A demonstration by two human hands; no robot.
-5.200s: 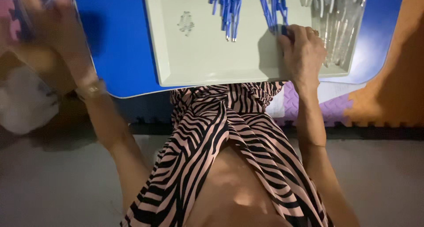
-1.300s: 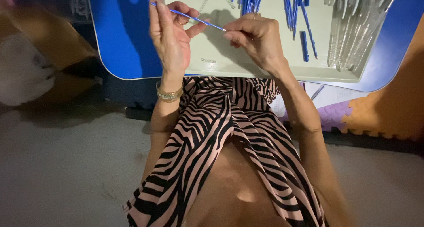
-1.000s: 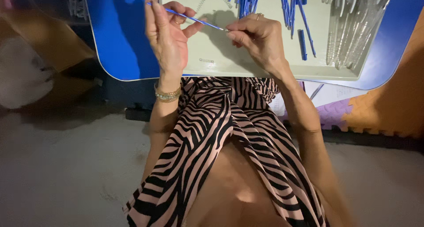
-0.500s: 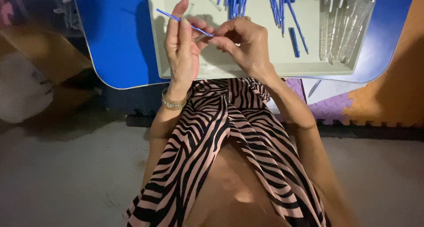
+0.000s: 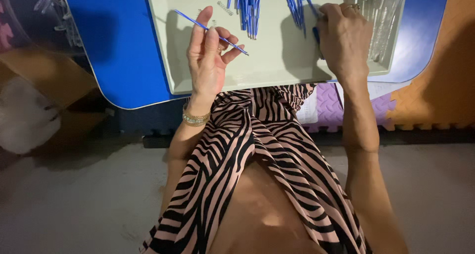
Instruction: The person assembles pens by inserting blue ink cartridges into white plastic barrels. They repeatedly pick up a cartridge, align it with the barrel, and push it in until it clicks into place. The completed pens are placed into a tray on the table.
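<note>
From my remote seat I log the head view looking straight down over a lap in a zebra-striped dress (image 5: 257,150) toward a pale green tray (image 5: 277,61) that rests on a blue table (image 5: 118,51). The left hand (image 5: 208,61) hovers over the tray's near left part, palm toward the camera, fingers upright and loosely together; thumb and fingertips pinch a thin blue refill (image 5: 210,27) near its middle, so the rod runs slanted from upper left down to lower right, its lower tip free above the tray floor. A gold bracelet (image 5: 195,118) sits at that wrist. The right hand (image 5: 344,39) lies back-up over the tray's right half, fingers curled downward onto the right blue refill bundle (image 5: 299,4); I cannot tell whether they grip one or merely press on the pile, since the fingertips are hidden under the knuckles. A ring shows on one finger. A second cluster, the middle blue refill bundle (image 5: 247,6), lies near the tray's far edge, between the two hands and apart from both. Just right of the right hand, touching the tray's right wall, lies a heap of clear pen barrels (image 5: 383,16). A few small springs (image 5: 223,7) lie on the tray floor near the held refill's upper end. Beyond the table at right are purple and orange foam mats (image 5: 430,95); at left, a cardboard box (image 5: 44,81).
</note>
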